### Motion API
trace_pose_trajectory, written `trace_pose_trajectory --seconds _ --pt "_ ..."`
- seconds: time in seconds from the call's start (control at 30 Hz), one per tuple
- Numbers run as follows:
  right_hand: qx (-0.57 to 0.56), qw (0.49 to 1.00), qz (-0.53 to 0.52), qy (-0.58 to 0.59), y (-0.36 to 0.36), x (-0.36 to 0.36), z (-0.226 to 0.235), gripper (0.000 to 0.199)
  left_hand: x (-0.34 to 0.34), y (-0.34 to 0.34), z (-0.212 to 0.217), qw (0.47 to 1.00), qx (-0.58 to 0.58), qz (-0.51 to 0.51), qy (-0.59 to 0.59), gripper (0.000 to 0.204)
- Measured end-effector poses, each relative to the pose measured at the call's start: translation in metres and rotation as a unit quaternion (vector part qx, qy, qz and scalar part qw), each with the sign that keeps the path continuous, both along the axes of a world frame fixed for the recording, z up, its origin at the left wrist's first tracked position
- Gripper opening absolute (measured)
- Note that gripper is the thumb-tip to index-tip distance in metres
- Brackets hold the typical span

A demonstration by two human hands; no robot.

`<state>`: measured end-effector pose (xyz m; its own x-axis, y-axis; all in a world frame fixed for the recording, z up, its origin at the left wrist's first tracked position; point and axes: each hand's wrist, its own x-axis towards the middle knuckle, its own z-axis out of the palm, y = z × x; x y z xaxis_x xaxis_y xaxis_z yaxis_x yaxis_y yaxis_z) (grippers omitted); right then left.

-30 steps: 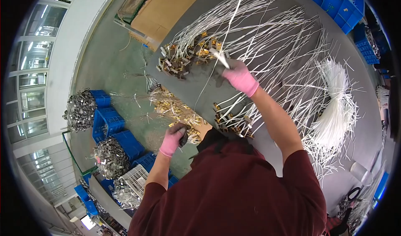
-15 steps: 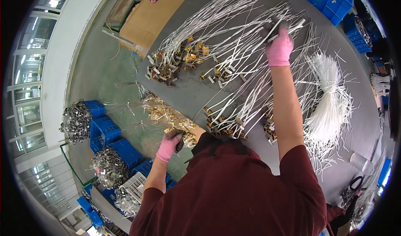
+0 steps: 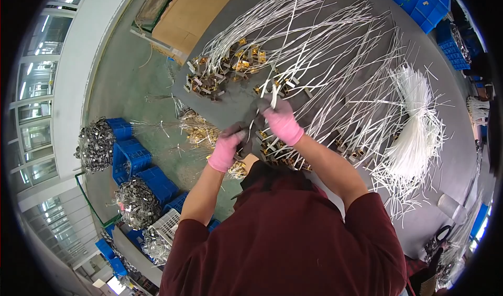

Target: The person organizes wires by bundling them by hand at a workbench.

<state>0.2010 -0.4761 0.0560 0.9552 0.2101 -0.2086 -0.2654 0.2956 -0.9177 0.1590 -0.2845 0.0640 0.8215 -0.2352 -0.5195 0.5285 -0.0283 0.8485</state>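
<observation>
Both my hands wear pink gloves with dark grey fingers and are close together over the near left part of the grey table. My right hand [image 3: 280, 120] is closed on white wires [image 3: 285, 42], a long strand of which runs up and away from it. A thin white strand stretches down from there to my left hand [image 3: 228, 148], whose fingers are pinched together on it; its end is hidden. Beyond the hands lie white wires with gold and brown metal end pieces [image 3: 283, 81]. More such end pieces [image 3: 270, 146] lie just below my right hand.
A thick bundle of white wires [image 3: 411, 118] lies at the right of the grey table [image 3: 453, 162]. Gold-ended wires [image 3: 199, 128] hang by its left edge. Blue crates [image 3: 131, 160] with metal parts stand on the floor at left; another blue crate [image 3: 414, 0] is far right.
My right hand has come from the far wires back toward me and to the left, bringing white wires. My left hand has risen and moved right to meet it.
</observation>
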Motion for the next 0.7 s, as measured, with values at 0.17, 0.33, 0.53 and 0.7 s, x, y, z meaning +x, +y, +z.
trace_pose_trajectory --seconds 0.17,0.33,0.53,0.7 --pt "0.046 0.993 -0.095 0.061 -0.009 0.016 0.014 0.029 0.017 -0.021 0.013 0.986 -0.118 0.111 -0.042 0.046" --pt "0.045 0.980 -0.179 0.074 0.004 0.023 -0.044 0.024 0.051 -0.023 -0.032 0.975 -0.122 0.173 -0.064 0.039" --pt "-0.039 0.977 -0.170 0.121 -0.004 0.026 -0.025 0.020 0.081 -0.057 -0.033 0.936 -0.163 0.310 -0.002 0.049" --pt "-0.100 0.978 -0.136 0.124 -0.010 0.041 -0.035 0.029 0.104 -0.067 -0.054 0.949 -0.071 0.282 -0.124 0.037"
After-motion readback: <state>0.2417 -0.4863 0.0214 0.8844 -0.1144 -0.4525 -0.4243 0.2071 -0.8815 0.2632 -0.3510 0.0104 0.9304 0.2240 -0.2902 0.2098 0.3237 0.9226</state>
